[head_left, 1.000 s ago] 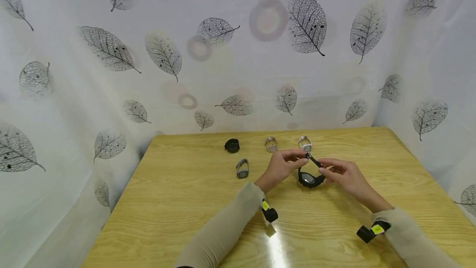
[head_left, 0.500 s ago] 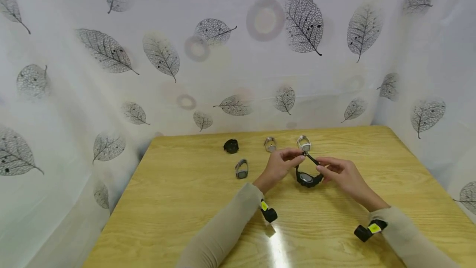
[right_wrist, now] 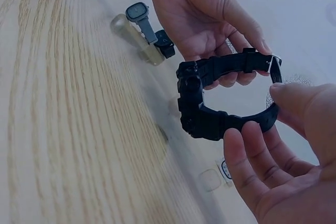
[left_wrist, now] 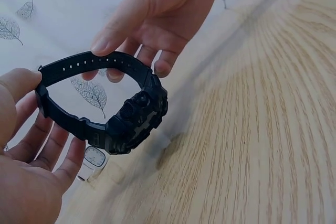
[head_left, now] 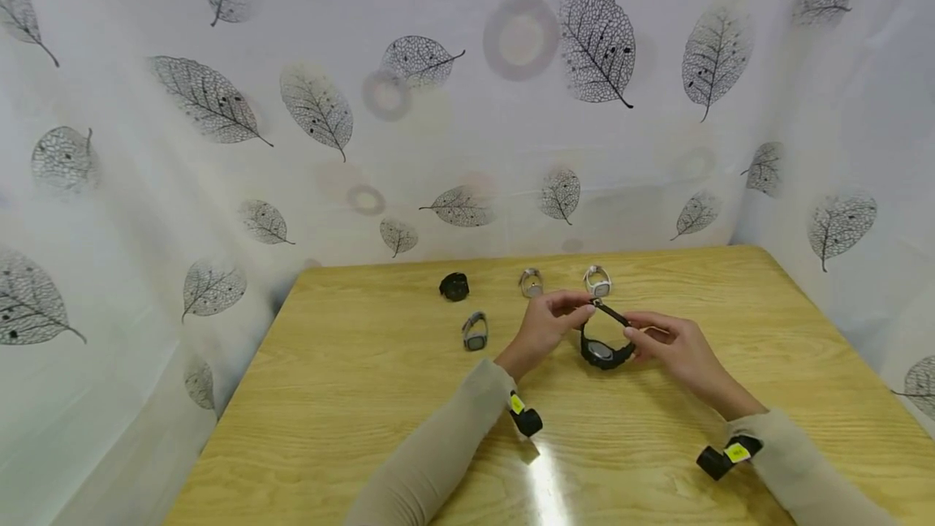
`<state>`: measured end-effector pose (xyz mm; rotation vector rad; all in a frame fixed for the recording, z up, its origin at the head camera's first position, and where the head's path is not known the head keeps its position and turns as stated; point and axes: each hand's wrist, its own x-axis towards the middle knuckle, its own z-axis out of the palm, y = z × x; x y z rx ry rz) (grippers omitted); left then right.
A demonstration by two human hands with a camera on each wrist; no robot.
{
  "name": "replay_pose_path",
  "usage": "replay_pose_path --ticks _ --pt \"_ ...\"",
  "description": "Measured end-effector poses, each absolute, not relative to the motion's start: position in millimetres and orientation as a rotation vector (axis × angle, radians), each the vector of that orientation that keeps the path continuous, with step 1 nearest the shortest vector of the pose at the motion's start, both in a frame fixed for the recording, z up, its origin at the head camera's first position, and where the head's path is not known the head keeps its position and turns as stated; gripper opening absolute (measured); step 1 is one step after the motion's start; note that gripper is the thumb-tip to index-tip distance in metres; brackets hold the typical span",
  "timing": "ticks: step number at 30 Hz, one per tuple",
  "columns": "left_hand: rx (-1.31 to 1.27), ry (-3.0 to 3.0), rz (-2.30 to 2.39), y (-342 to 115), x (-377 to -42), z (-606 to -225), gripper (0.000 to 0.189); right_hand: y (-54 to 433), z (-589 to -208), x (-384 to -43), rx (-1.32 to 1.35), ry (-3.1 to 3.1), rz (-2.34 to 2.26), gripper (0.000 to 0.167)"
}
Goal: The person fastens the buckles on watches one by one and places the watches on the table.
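A black wristwatch (head_left: 602, 354) with a chunky case is held up over the right part of the table, its strap forming a closed loop. With thumb and fingers my left hand (head_left: 546, 329) pinches the strap at the buckle end. My right hand (head_left: 675, 354) grips the holed side of the strap (left_wrist: 107, 62), thumb on top and fingers beneath. In the right wrist view the watch case (right_wrist: 190, 100) hangs between both hands, and the strap end runs through the buckle (right_wrist: 273, 62). The display is turned from the left wrist camera.
On the wooden table (head_left: 351, 428) lie a black watch (head_left: 454, 287), a grey watch (head_left: 475, 333), a pinkish watch (head_left: 532, 283) and a white watch (head_left: 598, 281), the last just behind my left hand. A leaf-patterned curtain (head_left: 467, 136) surrounds the back and sides.
My right hand has shifted slightly along the strap, away from the buckle, and the strap between the hands looks a little more spread. Both hands keep hold of the watch.
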<state>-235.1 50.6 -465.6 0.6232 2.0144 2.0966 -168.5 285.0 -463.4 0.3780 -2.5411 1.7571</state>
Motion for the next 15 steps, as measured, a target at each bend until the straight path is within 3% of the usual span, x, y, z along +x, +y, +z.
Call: replay_pose_path --ticks 15 --pt "0.609 1.959 2.115 49.7 -235.0 -470.3 0.021 281.3 -468.1 -170.2 0.329 -2.533 1.782 0.042"
